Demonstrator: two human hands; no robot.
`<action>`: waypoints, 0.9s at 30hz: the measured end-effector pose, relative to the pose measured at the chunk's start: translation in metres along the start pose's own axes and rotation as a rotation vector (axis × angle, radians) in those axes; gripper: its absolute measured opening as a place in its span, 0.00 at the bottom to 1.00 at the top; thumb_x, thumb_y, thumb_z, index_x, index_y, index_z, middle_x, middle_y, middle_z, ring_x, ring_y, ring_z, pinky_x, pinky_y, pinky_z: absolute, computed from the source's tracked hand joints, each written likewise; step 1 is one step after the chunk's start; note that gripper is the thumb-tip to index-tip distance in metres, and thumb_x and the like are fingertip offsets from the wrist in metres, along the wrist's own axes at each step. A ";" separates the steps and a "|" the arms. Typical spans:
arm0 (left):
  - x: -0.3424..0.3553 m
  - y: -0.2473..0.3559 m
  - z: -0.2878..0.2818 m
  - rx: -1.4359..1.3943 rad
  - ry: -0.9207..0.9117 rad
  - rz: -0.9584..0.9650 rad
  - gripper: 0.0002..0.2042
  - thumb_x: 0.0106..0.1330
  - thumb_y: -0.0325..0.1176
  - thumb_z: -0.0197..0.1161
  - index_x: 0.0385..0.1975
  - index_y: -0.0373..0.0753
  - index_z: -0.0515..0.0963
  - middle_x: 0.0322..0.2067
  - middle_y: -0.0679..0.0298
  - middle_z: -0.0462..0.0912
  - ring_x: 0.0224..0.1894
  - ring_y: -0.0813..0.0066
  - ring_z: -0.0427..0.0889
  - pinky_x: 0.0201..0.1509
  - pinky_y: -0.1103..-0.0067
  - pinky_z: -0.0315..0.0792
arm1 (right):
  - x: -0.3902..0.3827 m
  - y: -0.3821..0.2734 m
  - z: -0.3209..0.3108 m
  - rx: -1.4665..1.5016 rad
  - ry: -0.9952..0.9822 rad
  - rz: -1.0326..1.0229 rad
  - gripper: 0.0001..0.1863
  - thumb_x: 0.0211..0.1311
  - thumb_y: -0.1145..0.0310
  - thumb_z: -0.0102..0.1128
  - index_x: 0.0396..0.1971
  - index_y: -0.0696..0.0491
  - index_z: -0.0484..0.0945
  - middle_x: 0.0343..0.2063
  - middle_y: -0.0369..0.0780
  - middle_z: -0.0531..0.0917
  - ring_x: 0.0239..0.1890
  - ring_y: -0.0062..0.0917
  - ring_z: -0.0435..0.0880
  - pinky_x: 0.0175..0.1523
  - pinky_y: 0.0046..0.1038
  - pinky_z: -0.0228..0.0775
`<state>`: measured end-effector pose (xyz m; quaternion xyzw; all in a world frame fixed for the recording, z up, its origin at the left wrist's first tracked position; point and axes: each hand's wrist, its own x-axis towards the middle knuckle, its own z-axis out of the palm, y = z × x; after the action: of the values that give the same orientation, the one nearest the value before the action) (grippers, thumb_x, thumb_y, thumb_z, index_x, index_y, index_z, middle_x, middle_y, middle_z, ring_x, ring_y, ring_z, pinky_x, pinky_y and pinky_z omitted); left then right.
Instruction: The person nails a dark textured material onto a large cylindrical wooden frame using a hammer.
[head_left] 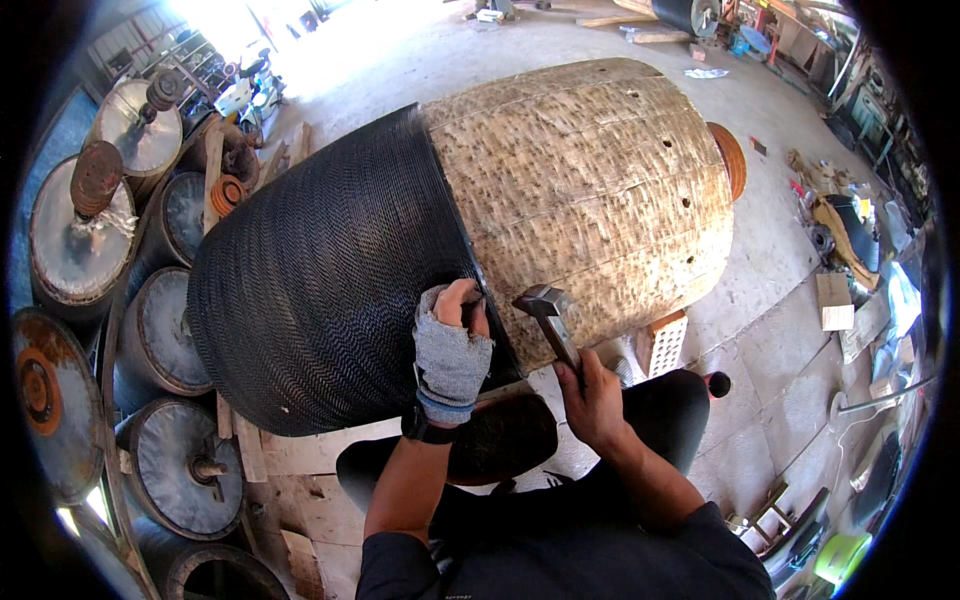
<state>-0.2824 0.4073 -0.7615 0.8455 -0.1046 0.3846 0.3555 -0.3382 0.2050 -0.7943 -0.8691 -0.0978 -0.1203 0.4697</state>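
Observation:
A large drum lies across in front of me. Its left part wears a black ridged covering [320, 270], and its right part is a bare tan surface [590, 180] with dark flecks and a few holes. My left hand [453, 345], in a grey fingerless glove, rests at the covering's edge beside the tan part. Its bare fingertips are pinched together; whatever is between them is too small to make out. My right hand [592, 400], ungloved, is wrapped round the handle of a hammer [546, 305]. The hammer's head is over the tan surface, just right of my left fingers.
Metal-ended rollers [190, 465] are stacked along the left. A perforated brick [662, 345] sits by the drum's near right side. An orange-brown hub [728, 160] sticks out of the drum's right end. Below my left wrist is a dark seat [505, 440]. Clutter lines the right wall.

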 end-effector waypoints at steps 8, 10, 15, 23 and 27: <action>0.009 0.005 -0.005 0.055 -0.105 0.016 0.21 0.57 0.19 0.65 0.51 0.35 0.71 0.40 0.53 0.78 0.41 0.59 0.82 0.46 0.68 0.76 | 0.011 -0.001 0.008 -0.042 -0.003 -0.071 0.12 0.65 0.68 0.60 0.40 0.60 0.71 0.23 0.53 0.78 0.26 0.50 0.80 0.30 0.41 0.71; 0.009 0.002 -0.004 0.004 -0.093 -0.029 0.21 0.56 0.19 0.65 0.51 0.34 0.71 0.41 0.53 0.78 0.42 0.60 0.82 0.46 0.69 0.76 | 0.012 -0.004 0.007 -0.053 0.002 -0.069 0.12 0.64 0.69 0.61 0.40 0.60 0.71 0.24 0.53 0.78 0.26 0.50 0.81 0.30 0.41 0.72; 0.010 0.004 -0.007 -0.064 -0.119 -0.101 0.22 0.56 0.18 0.65 0.52 0.34 0.71 0.41 0.54 0.78 0.43 0.62 0.82 0.46 0.70 0.77 | 0.014 -0.010 0.005 -0.014 0.020 -0.101 0.10 0.67 0.69 0.58 0.39 0.60 0.72 0.22 0.50 0.77 0.23 0.41 0.78 0.30 0.36 0.69; 0.012 0.006 -0.002 -0.038 -0.104 -0.113 0.26 0.51 0.19 0.67 0.52 0.36 0.71 0.37 0.55 0.79 0.40 0.59 0.81 0.43 0.69 0.76 | 0.016 -0.012 0.001 -0.051 -0.015 -0.092 0.11 0.64 0.70 0.60 0.38 0.60 0.70 0.23 0.53 0.78 0.27 0.51 0.81 0.29 0.40 0.71; 0.015 0.011 -0.002 0.015 -0.129 -0.080 0.26 0.52 0.19 0.67 0.53 0.34 0.69 0.38 0.56 0.79 0.41 0.63 0.82 0.45 0.72 0.76 | 0.018 -0.011 0.002 -0.013 -0.004 -0.102 0.11 0.65 0.70 0.60 0.39 0.60 0.71 0.24 0.53 0.79 0.27 0.51 0.81 0.30 0.40 0.72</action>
<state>-0.2784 0.4017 -0.7440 0.8747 -0.0905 0.3154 0.3567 -0.3240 0.2139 -0.7813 -0.8662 -0.1423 -0.1430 0.4571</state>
